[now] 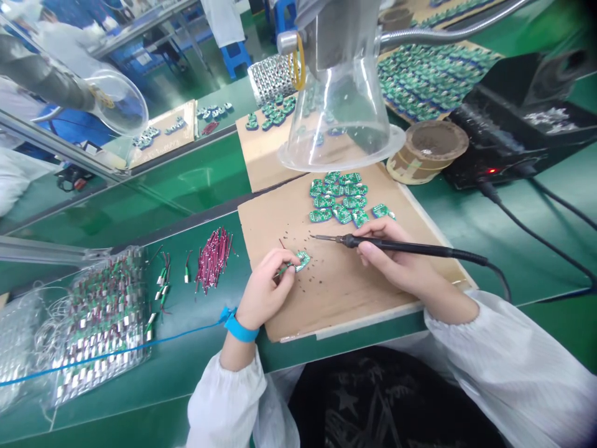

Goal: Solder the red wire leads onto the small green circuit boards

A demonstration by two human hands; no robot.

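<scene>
Pinched between the fingertips of my left hand point(270, 283) is a small green circuit board point(303, 261), held low over a cardboard sheet point(345, 302). A thin dark red wire sticks up beside the fingers. My right hand point(389, 258) is closed round the black handle of a soldering iron point(401, 246). Its metal tip points left and sits a little above and to the right of the board, apart from it. Dark specks lie scattered around the board. Further back on the cardboard lies a cluster of green circuit boards point(342, 213).
A clear fume hood point(342, 124) hangs over the cardboard. On the right stand a round brown tub point(426, 149) and a black soldering station point(494, 149) with cables. Leftward lie dark red wires point(213, 260) and bagged connector leads point(105, 317). A blue wrist-strap cord point(186, 334) crosses the table.
</scene>
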